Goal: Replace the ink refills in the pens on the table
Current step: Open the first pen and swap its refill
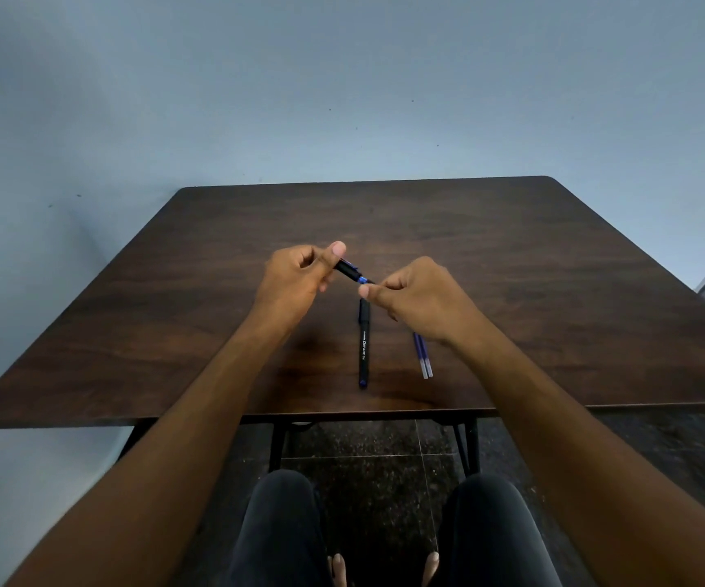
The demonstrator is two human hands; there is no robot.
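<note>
My left hand (295,277) grips a black pen with blue trim (350,272), held slanting above the table. Its lower end meets my right hand (416,296), whose thumb and fingers pinch the pen's tip end. A second black pen (364,347) lies on the dark wooden table (173,324), pointing toward me between my forearms. Two blue ink refills (422,358) with clear ends lie side by side just right of it, partly hidden under my right wrist.
The table's near edge runs just beyond my knees, with black metal legs (467,446) below it. A pale blue wall stands behind the table's far edge. Dark speckled floor tiles (384,493) show under the table.
</note>
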